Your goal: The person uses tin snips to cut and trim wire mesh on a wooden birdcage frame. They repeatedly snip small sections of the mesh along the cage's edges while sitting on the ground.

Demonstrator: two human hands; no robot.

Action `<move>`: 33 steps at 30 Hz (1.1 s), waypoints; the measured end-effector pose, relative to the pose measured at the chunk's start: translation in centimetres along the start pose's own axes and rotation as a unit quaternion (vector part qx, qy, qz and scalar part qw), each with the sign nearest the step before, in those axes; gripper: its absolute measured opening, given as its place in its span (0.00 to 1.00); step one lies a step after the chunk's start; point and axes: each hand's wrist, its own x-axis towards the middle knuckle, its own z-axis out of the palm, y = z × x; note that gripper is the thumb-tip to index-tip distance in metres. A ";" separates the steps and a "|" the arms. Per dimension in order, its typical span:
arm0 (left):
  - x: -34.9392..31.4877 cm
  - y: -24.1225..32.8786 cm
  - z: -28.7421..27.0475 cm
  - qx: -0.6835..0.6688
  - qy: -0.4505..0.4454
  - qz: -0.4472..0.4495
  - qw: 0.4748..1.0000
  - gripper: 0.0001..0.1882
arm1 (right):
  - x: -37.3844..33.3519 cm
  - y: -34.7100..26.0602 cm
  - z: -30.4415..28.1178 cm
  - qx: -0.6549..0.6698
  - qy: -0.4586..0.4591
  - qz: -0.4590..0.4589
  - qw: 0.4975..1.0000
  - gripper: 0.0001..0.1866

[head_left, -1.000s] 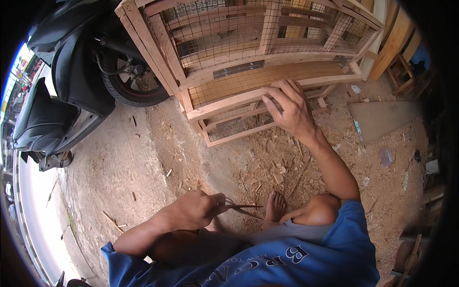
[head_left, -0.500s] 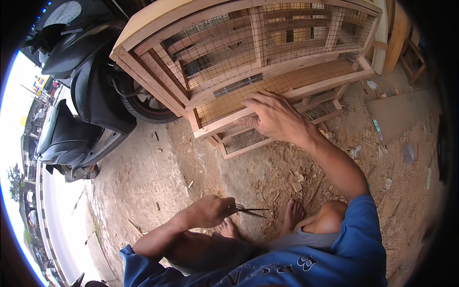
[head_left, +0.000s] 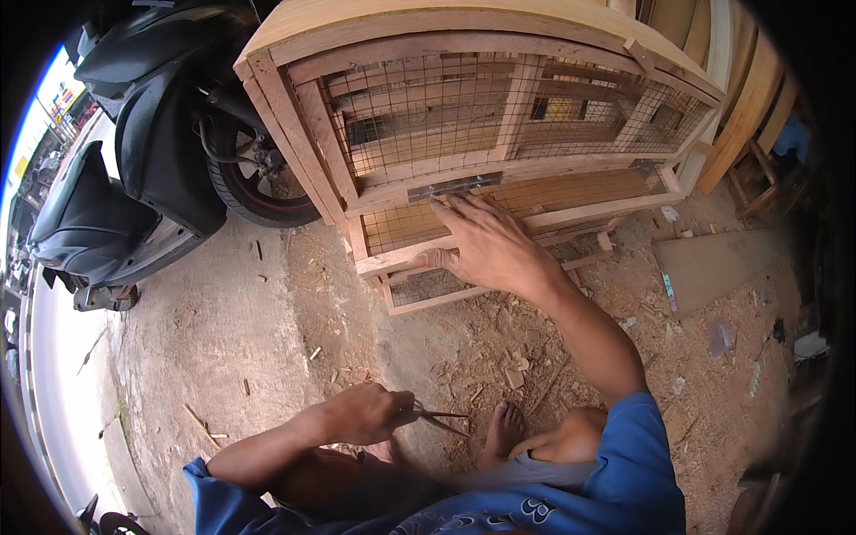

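Note:
In front of me stands a wooden cage [head_left: 517, 111] with wire mesh over its front and several rails. My right hand [head_left: 495, 245] lies across its lower front opening with fingers stretched out. The thumb rests on the lower front rail [head_left: 588, 211], and the fingertips reach the mesh just under a dark metal strip [head_left: 455, 186]. Closer to my body, above my bent knee, my left hand [head_left: 374, 413] is closed around a dark two-pronged metal tool [head_left: 443, 417]. Its thin prongs spread apart and point right; the fist hides the rest, so scissors or pliers cannot be told apart.
A black motorcycle [head_left: 152, 152] is parked left of the cage, its wheel close to the cage's corner. Wood chips [head_left: 517, 374] litter the ground. Boards [head_left: 749, 107] lean at the right, and a flat grey-brown sheet [head_left: 722, 267] lies on the floor. A road [head_left: 80, 383] runs along the left.
My view has shifted, so the cage and motorcycle sit differently in it. My right hand's fingers have moved up the mesh toward the metal strip. My left hand keeps the tool.

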 end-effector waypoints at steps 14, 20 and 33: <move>-2.6 3.8 -2.1 -0.071 0.117 -0.058 0.989 0.09 | -6.1 2.5 1.5 0.236 0.250 -0.081 0.936 0.18; 2.0 2.0 0.2 -0.013 0.088 0.051 0.995 0.08 | -5.6 2.2 -1.2 0.245 0.166 -0.022 0.955 0.19; 7.1 -0.5 7.8 -0.002 -0.051 0.063 0.997 0.11 | -13.7 -8.0 -4.8 0.655 -0.047 -0.445 0.609 0.14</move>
